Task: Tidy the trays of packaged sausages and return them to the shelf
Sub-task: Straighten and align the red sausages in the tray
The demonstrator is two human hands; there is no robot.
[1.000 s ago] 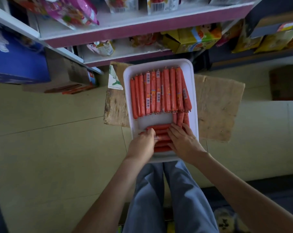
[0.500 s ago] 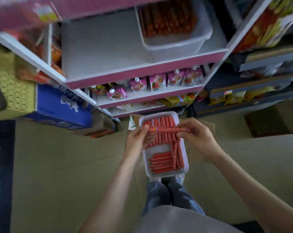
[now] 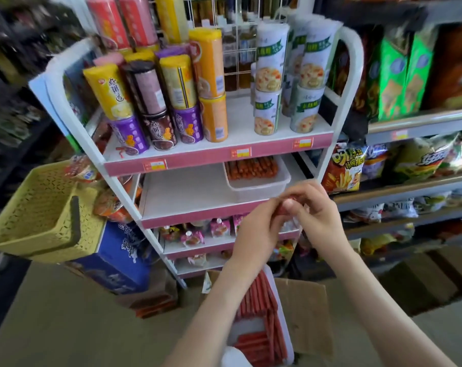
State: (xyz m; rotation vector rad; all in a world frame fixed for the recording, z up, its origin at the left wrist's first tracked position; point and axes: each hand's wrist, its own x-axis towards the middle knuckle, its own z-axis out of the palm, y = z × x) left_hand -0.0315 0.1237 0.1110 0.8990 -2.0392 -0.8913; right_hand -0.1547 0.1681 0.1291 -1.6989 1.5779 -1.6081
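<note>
A white tray [image 3: 289, 348] of red packaged sausages [image 3: 259, 295] lies low in the view, on cardboard on the floor, partly behind my forearms. My left hand [image 3: 256, 229] and my right hand [image 3: 314, 210] are raised together in front of the shelf unit and pinch one red sausage [image 3: 281, 210] between them; most of it is hidden by the fingers. A second white tray [image 3: 259, 188] of sausages stands on the right side of the middle shelf [image 3: 182, 192], just beyond my hands.
Tall snack cans [image 3: 171, 102] fill the shelf above. A yellow basket [image 3: 36, 215] hangs at the left over a blue box [image 3: 121, 260]. Snack bags [image 3: 346, 170] line the shelves at the right. Flattened cardboard [image 3: 306, 313] lies under the floor tray.
The view has tilted up from the floor tray to the shelves. My hands lifted a sausage out of the tray and now hold it at shelf height.
</note>
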